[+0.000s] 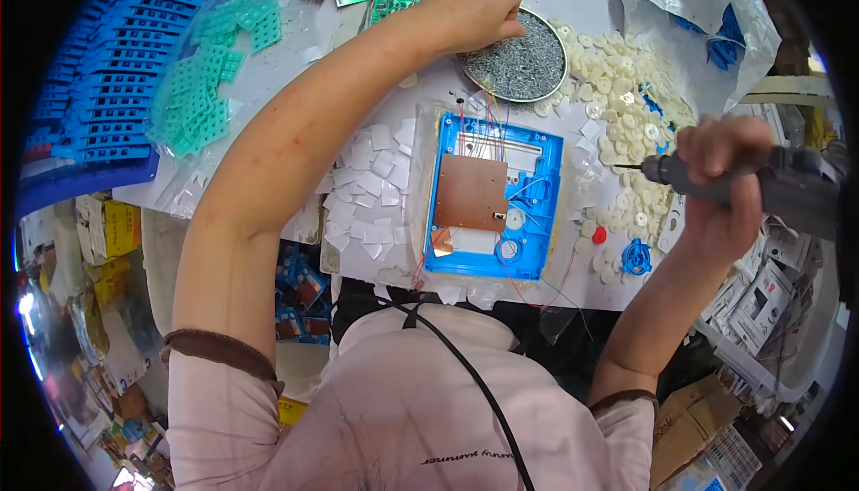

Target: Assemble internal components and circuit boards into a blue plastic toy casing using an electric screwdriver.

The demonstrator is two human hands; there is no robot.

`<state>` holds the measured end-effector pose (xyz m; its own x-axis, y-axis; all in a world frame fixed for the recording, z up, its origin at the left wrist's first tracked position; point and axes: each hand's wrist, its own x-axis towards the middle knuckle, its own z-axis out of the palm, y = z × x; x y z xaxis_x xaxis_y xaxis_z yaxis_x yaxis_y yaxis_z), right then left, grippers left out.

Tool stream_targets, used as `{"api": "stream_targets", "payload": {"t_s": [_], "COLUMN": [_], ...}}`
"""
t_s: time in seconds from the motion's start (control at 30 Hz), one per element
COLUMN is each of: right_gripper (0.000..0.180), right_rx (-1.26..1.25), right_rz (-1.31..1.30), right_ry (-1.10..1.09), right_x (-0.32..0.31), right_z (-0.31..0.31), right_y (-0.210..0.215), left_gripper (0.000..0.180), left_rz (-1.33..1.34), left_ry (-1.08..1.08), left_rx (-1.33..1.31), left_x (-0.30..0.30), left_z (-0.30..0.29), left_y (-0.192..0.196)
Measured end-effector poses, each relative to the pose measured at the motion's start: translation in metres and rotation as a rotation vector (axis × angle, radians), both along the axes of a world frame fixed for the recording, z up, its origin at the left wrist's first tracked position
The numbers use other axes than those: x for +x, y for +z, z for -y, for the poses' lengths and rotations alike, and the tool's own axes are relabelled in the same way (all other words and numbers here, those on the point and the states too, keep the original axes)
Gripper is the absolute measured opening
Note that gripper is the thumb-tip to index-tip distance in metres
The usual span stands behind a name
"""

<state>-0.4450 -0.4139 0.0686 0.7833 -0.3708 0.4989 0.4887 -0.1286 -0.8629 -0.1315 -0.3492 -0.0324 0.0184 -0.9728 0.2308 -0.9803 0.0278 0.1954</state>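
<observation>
Round dish (565, 63) full of small metal screws (510, 68); blue housing (551, 200) holds a brown board (472, 191). Left hand (472, 12) is at the dish, can't tell if it's pinching anything; right hand (727, 165) is wrapped around a power screwdriver (799, 194), housing left of its bit, untouched.

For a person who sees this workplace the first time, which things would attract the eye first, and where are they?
The bright blue casing near the middle would probably come first, with a brown board lying across it. Next are the cream discs, mostly to its upper right, and, at the right side, the dark tool in the right grip, its thin tip pointing left.
</observation>
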Motion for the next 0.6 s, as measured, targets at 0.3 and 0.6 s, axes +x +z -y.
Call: {"api": "stream_targets", "payload": {"t_s": [0.3, 0.6], "right_gripper": [0.051, 0.03], "right_rx": [0.175, 0.258], "right_rz": [-0.033, 0.056], "right_ry": [-0.171, 0.057], "right_x": [0.034, 0.039], "right_z": [-0.08, -0.131], "right_y": [0.0, 0.01], "left_gripper": [0.013, 0.023], "left_rz": [-0.601, -0.63], "left_ry": [-0.191, -0.198], "left_rx": [-0.095, -0.255], "left_x": [-0.067, -0.119], "left_z": [-0.131, -0.203], "left_y": [0.046, 0.023]}}
